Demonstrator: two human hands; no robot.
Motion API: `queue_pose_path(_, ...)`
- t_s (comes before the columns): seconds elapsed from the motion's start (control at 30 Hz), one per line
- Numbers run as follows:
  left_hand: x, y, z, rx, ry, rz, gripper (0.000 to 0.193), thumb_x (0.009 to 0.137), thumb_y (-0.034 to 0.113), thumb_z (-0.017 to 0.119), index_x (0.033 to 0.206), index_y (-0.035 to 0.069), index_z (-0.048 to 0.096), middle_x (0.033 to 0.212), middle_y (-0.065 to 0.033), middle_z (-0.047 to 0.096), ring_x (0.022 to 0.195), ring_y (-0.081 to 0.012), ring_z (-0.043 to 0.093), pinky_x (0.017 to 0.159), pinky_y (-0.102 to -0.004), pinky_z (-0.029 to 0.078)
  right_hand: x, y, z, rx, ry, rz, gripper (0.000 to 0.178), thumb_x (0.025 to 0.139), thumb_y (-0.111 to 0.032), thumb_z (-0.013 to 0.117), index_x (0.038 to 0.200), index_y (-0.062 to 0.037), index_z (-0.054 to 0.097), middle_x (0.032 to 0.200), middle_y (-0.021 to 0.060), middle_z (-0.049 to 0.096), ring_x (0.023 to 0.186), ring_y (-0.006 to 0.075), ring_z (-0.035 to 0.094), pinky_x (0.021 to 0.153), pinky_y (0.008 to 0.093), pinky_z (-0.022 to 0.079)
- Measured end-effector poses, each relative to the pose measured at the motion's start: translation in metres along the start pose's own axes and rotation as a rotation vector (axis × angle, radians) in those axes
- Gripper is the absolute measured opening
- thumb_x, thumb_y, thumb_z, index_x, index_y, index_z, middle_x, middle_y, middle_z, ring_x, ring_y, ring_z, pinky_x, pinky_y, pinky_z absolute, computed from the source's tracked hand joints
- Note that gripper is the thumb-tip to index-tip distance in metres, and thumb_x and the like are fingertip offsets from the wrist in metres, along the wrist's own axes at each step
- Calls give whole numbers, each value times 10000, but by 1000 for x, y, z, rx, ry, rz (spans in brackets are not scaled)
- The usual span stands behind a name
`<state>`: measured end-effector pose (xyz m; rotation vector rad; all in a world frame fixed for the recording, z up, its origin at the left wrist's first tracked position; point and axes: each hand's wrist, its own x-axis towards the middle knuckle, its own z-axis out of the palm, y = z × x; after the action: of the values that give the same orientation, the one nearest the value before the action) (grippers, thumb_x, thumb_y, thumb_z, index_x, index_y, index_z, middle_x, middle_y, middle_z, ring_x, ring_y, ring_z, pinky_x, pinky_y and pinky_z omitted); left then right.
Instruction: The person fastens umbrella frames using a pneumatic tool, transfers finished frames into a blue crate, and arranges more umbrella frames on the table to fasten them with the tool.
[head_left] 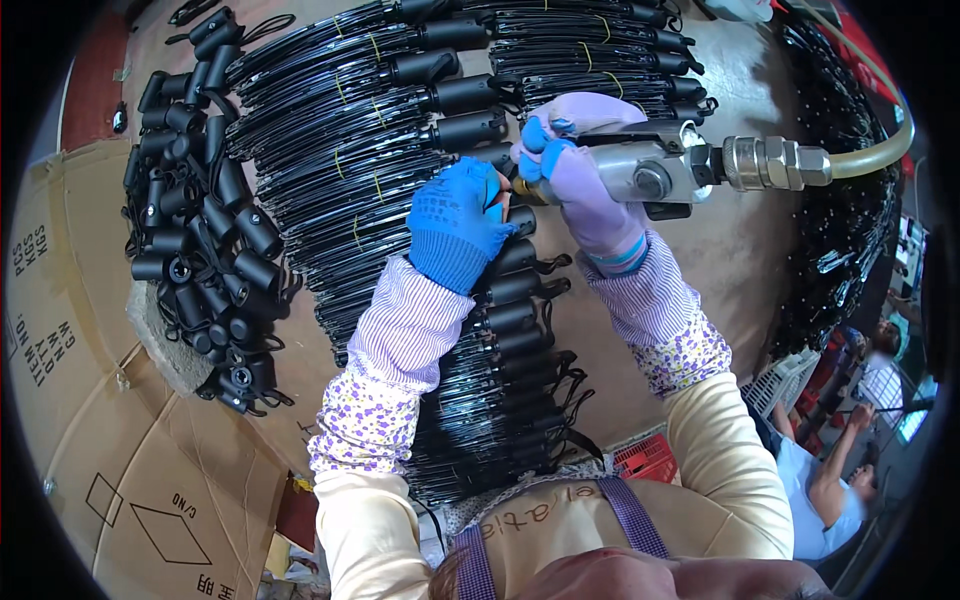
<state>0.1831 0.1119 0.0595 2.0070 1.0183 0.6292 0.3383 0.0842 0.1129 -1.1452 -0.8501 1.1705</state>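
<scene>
My left hand (455,225), in a blue knit glove, is closed over the row of folded umbrella frames; what its fingers hold is hidden. My right hand (592,190), in a lilac glove with blue fingertips, grips a silver air screwdriver (640,172). The tool lies roughly level, its brassy tip pointing left and reaching my left fingers. Black umbrella handles (468,130) are fitted on the right ends of the frames above my left hand. More handles (515,288) line up below it. The black frame ribs (335,170) lie in stacked bundles, tied with yellow bands.
Loose black handles (185,215) with wrist loops are heaped at the left. Cardboard (130,400) covers the lower left. A pale hose (880,160) curves off the tool's coupling. More black ribs (835,190) hang at the right, where people (825,490) sit beyond the table.
</scene>
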Motion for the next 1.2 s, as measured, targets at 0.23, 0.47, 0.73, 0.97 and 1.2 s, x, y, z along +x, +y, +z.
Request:
queue_pose_path(0.23,1,4,-1,46,-70,-25,138,740,99,712,852,66,638,832,-79,601,695,-250,597,674,-349,494,2,11,-5,-95,-113,-110,82,851,-47,571,924,-79,554,888,-10,527,786,87,460,743,217,416)
queue_pose_path(0.47,5,8,-1,137,-174,-82,143,737,112,724,837,72,630,856,-82,597,710,-257,598,682,-352,497,-6,22,-14,-239,-50,-71,156,860,18,577,1002,-45,564,940,60,585,823,146,562,805,259,473)
queue_pose_path(0.73,-2,7,-3,40,-54,-47,130,739,71,719,843,74,640,837,-72,602,679,-239,592,662,-340,500,-8,15,-5,-218,-56,-99,110,810,-47,605,920,-50,608,889,18,608,739,130,536,685,252,467)
queue_pose_path(0.97,-13,11,1,-101,98,-189,114,751,34,695,847,76,650,828,-56,617,644,-209,589,620,-312,498,-4,2,-5,-139,-239,-138,120,856,4,564,963,-15,615,874,67,622,712,130,547,711,242,490)
queue_pose_path(1.2,-8,5,9,-36,183,-72,109,752,12,679,842,67,653,833,-48,625,630,-191,588,594,-292,491,2,-4,1,-418,-210,-222,109,808,41,590,887,-6,649,825,71,656,661,126,571,605,242,495)
